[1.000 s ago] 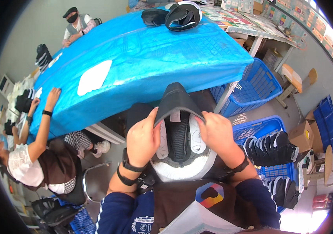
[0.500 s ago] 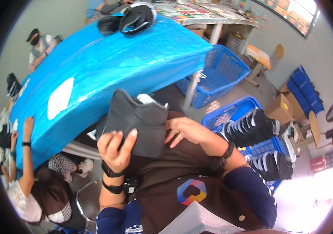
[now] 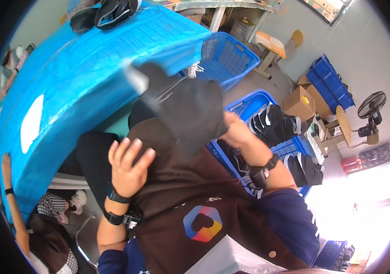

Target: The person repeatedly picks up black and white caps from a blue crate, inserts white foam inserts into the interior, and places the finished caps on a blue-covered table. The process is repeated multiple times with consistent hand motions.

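Above the lap, the right hand (image 3: pixel 234 130) grips a dark shoe (image 3: pixel 190 109), blurred, beside a blue crate of shoes (image 3: pixel 268 121). The left hand (image 3: pixel 128 166) hangs open, empty, below it. Judged: shoe mid-transfer; placing it needs a steady aim.

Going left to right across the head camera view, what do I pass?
Co-worker's raised arm → blue table → person's open left hand → dark shoe piece held in the right hand → blue basket of dark shoes → cardboard box → standing fan.
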Tool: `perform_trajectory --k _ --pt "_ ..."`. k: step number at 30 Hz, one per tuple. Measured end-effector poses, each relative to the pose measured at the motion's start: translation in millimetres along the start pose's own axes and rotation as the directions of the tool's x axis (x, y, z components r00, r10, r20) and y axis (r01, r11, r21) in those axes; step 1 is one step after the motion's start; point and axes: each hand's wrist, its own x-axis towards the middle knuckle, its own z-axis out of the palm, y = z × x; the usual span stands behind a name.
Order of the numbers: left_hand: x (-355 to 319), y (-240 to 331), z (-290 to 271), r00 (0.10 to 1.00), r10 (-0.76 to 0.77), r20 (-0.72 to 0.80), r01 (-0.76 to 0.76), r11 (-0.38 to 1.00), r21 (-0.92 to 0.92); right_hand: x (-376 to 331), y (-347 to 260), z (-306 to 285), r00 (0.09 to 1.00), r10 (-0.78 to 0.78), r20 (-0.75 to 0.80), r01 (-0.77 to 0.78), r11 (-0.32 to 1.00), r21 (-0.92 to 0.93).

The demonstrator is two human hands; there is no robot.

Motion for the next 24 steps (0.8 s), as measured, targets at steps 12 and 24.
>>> perform_trajectory --k 12,24 --pt "-20.7 -16.5 27.2 0.895 -0.295 0.336 0.387 0.887 -0.251 -195.6 107.6 -174.3 0.428 -0.394 -0.814 -0.703 0.421 -0.573" --pt "-21.3 -8.7 30.9 0.851 -0.261 0.455 0.395 0.890 -0.227 -216.2 160.3 -162.9 0.629 -0.175 -0.757 -0.744 0.146 -0.652"
